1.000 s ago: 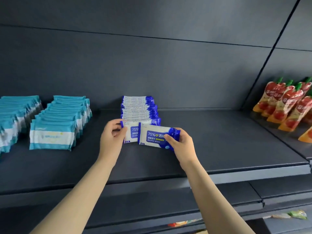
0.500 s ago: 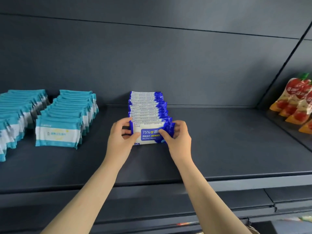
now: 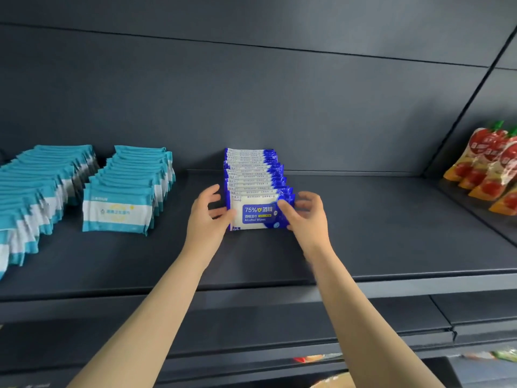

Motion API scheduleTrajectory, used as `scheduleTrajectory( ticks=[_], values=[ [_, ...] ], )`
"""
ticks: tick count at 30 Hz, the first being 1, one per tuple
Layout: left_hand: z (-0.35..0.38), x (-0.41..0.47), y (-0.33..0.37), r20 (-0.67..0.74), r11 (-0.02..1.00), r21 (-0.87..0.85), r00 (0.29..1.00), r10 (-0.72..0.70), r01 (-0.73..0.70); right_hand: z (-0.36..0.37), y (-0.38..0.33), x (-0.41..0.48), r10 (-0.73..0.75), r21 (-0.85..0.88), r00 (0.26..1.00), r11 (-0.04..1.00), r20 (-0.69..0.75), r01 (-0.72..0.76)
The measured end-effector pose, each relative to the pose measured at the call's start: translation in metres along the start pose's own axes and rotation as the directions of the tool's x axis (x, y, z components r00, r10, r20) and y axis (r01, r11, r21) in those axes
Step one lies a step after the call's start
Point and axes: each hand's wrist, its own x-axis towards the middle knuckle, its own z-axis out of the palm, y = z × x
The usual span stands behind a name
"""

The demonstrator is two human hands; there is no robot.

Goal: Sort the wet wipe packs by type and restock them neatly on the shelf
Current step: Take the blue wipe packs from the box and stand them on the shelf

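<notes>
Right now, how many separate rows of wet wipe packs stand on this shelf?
3: two teal rows at the left and, one blue alcohol-wipe row at centre between both hands. More may lie beyond the left edge.

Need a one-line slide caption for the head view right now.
Both hands, left and right, square the front blue alcohol wipes pack against its row on the shelf, teal wipe rows alongside.

Views: one only, a head-worn wide-angle camera; no second view to share the scene with.
Position: in front of a dark shelf point(image 3: 391, 247), at about the height of its board.
Facing: forward and slightly down, toward the back panel point(image 3: 279, 107).
Nearness: close, within arm's reach; both forearms enter from the bottom edge.
Span: teal packs point(image 3: 117, 211) at left, red pouches point(image 3: 492, 163) at right.
Distortion: straight edges bend near the borders.
</notes>
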Motion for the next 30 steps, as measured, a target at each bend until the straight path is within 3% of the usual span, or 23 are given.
scheduleTrajectory(
  ticks=[6, 11, 19, 30],
  values=[
    [-0.029, -0.014, 0.038, 0.069, 0.984, -0.177, 0.997, 0.024, -0.012, -0.022, -0.047, -0.049, 0.038, 0.185, 0.995, 0.983, -0.096, -0.020],
    [-0.047, -0.052, 0.053, 0.313, 0.964, -0.259, 0.949, 0.030, 0.054, -0.031, -0.057, -0.125, 0.069, 0.246, 0.969, 0.969, -0.237, -0.009],
    [-0.049, -0.154, 0.019, 0.661, 0.935, -0.210, 0.746, -0.080, 0.287, -0.056, 0.006, -0.262, 0.246, 0.281, 0.880, 0.950, -0.407, -0.135],
    [0.015, -0.284, -0.056, 0.848, 0.915, 0.149, 0.428, -0.313, 0.374, -0.129, 0.120, -0.434, 0.532, 0.402, 0.612, 0.846, -0.585, -0.351]
  ],
)
